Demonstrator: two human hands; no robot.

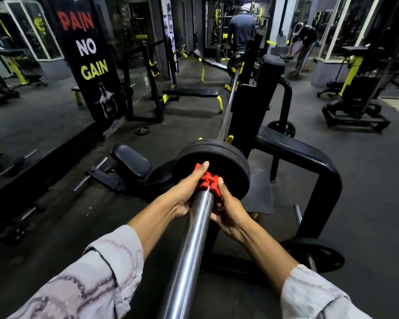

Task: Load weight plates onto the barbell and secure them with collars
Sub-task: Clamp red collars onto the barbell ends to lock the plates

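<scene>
A steel barbell runs from the bottom of the view away toward a rack. Two black weight plates sit side by side on its near sleeve. A red collar is on the sleeve right against the outer plate. My left hand grips the collar from the left, thumb stretched up along its top. From the right, my right hand grips the same collar with its thumb on the collar's edge. At the bar's far end another black plate is mounted.
A black rack frame stands to the right of the bar, with a plate stored low on it. A padded seat lies on the floor at left. A small plate lies on the floor. Two people stand far back.
</scene>
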